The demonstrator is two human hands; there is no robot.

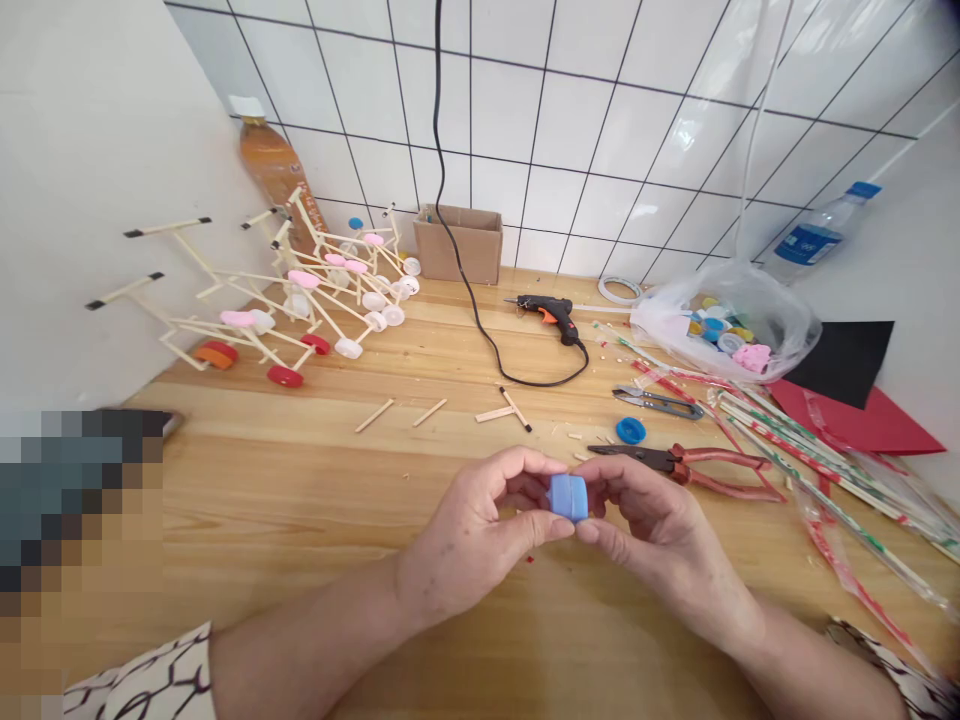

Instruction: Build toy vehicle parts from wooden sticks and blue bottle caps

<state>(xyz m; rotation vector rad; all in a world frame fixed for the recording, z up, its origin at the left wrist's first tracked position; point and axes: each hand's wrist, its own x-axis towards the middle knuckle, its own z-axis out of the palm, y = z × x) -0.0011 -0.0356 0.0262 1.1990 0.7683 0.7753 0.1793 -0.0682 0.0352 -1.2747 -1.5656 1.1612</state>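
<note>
Between my hands is a pair of light-blue bottle caps (568, 498), set against each other just above the table. My left hand (491, 515) pinches their left side between thumb and fingers. From the right, my right hand (649, 520) grips the same caps with thumb and forefinger. A darker blue bottle cap (631, 431) lies on the table beyond my right hand. Close behind that hand rest red-handled long-nose pliers (675, 460). Small sticks joined in a T shape (506, 410) lie beyond my fingers, with two loose sticks (430, 412) to the left.
Several stick-and-cap tricycle models (300, 290) stand at the back left by a drink bottle (274, 165). A glue gun (551, 312) with a black cord lies near a cardboard box (459, 245). On the right are thread snips (658, 401), wrapped straws (825, 455) and a bag of caps (727, 320).
</note>
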